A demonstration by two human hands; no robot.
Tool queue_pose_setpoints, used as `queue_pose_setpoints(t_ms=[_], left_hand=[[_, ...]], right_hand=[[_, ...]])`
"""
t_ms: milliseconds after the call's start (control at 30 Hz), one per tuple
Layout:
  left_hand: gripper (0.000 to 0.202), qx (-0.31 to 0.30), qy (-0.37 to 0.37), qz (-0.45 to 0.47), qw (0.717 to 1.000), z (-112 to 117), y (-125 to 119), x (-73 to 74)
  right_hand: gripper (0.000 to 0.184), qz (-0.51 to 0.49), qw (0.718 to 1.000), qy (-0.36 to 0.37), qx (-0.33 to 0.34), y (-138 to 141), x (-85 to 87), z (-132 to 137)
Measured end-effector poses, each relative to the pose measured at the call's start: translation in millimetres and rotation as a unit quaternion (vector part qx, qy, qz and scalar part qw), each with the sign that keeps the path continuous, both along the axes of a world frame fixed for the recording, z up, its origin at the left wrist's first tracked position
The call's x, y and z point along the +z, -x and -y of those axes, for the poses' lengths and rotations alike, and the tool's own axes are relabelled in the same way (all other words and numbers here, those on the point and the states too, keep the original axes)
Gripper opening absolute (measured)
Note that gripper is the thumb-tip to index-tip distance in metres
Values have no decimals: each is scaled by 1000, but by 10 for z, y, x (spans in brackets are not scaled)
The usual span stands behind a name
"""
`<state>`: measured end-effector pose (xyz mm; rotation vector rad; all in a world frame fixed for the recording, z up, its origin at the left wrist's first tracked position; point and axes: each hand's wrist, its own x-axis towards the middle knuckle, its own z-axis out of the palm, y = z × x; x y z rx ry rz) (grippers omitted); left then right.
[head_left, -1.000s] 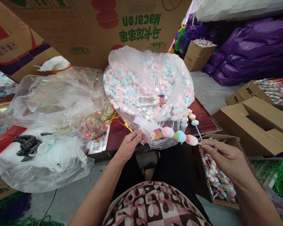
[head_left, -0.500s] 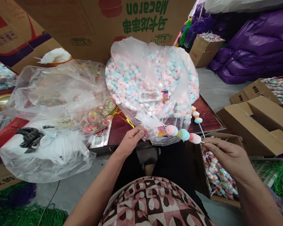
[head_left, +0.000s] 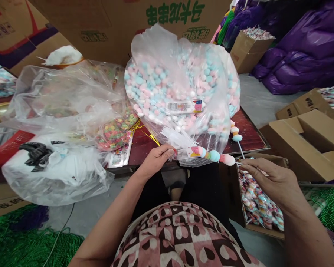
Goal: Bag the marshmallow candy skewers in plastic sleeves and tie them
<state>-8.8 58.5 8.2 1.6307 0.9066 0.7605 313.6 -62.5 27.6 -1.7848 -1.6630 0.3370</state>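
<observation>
My right hand (head_left: 272, 180) pinches the stick end of a marshmallow skewer (head_left: 227, 159), held level with pink, blue and green pieces on it. Its far end lies at the mouth of a small clear printed wrapper (head_left: 193, 151) and appears to be partly inside. My left hand (head_left: 158, 160) is closed on the wrapper's other end. Just behind the wrapper rests a fan of white sticks (head_left: 176, 138). A large clear bag of pink and blue marshmallows (head_left: 156, 87) rises beyond them. Another marshmallow skewer (head_left: 237, 138) stands or leans by the table's right corner.
Left of the big bag lie bags of coloured gummies (head_left: 114, 133) and a plastic bag of white contents (head_left: 64, 167). A carton of wrapped skewers (head_left: 261, 207) sits below my right hand, with an open carton (head_left: 308, 144) beyond. Green cords (head_left: 30, 244) cover the lower-left floor.
The skewer has shifted left, its leading end now overlapped by the printed wrapper. My right hand has followed it slightly left. The whole view has tilted a little.
</observation>
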Motion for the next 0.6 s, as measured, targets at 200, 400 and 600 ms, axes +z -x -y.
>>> queue_pose_setpoints(t_ms=[200,400,600], left_hand=[[28,-18,-16,-26,999,5,26,79],[26,-31,-23,-29,999,10,64,57],[31,-29,-18,-37,999,10,59,74]], right_hand=[[37,-37,999,21,-17,-1,-33,-19],[33,-83,994,67,-32,14,-81,-22],[25,-121,990,67,-31,32,-130,-26]])
